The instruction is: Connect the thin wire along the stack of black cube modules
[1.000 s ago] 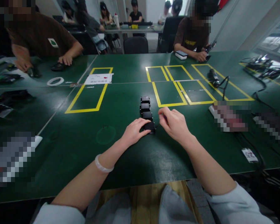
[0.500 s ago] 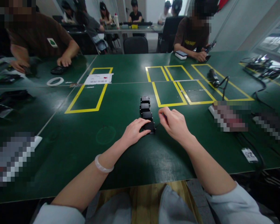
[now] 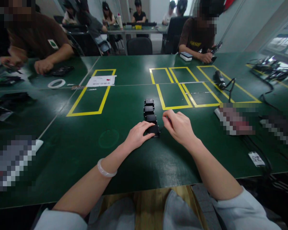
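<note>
Several small black box-shaped pieces (image 3: 148, 110) stand in a line running away from me on the green table (image 3: 124, 172). My left hand (image 3: 136, 135) is curved around the nearest black box-shaped piece (image 3: 154, 129), thumb on its near side and fingers at its far side. Just right of that piece, my right hand (image 3: 180, 127) is closed in a pinch, apart from it. A faint thin dark line shows between the right fingertips and the piece; whatever the fingers hold is too small to make out.
Yellow tape outlines (image 3: 177, 108) mark the table ahead. A roll of white tape (image 3: 56, 83) and a paper label (image 3: 101, 81) lie left. A black cylindrical device (image 3: 219, 80) with its cable, and more cables (image 3: 266, 68), are right. Two co-workers sit across.
My hands and the black pieces look unmoved. Across the table at left, a co-worker's hands have shifted further left, one leaving the dark object it touched.
</note>
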`<state>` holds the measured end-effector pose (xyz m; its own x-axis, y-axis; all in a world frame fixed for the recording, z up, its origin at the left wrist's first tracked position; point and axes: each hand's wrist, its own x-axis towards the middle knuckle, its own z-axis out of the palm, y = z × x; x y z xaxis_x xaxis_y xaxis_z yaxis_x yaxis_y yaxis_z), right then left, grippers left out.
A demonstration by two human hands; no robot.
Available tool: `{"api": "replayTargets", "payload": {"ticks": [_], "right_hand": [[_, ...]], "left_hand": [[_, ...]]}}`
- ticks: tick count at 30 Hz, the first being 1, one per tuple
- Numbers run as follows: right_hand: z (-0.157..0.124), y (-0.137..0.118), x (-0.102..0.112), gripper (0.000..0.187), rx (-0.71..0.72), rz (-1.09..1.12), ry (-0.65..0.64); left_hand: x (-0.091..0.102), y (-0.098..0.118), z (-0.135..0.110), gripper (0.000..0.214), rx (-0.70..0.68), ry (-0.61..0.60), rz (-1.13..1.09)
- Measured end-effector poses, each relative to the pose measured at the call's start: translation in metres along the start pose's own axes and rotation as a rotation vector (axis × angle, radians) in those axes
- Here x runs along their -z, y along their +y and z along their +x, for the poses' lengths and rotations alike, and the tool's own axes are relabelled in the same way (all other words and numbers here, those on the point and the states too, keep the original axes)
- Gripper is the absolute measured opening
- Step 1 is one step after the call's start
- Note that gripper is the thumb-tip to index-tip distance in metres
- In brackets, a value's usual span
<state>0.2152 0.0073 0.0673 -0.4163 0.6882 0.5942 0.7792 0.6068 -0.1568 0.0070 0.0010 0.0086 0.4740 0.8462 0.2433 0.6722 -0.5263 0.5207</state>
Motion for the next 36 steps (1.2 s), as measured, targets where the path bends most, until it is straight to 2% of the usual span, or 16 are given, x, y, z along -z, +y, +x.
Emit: {"api": "replayTargets", "payload": {"ticks": [18, 36], "right_hand": [[0.0009, -0.0029, 0.0005, 0.019, -0.013, -0.033, -0.014], [0.0005, -0.0021, -0.0009, 0.02, 0.037, -0.034, -0.034]], "left_hand": [[0.0015, 0.0018, 0.0008, 0.038, 0.013, -0.012, -0.001], [-0.0007, 0.0001, 0.0012, 0.038, 0.004, -0.007, 0.008]]}}
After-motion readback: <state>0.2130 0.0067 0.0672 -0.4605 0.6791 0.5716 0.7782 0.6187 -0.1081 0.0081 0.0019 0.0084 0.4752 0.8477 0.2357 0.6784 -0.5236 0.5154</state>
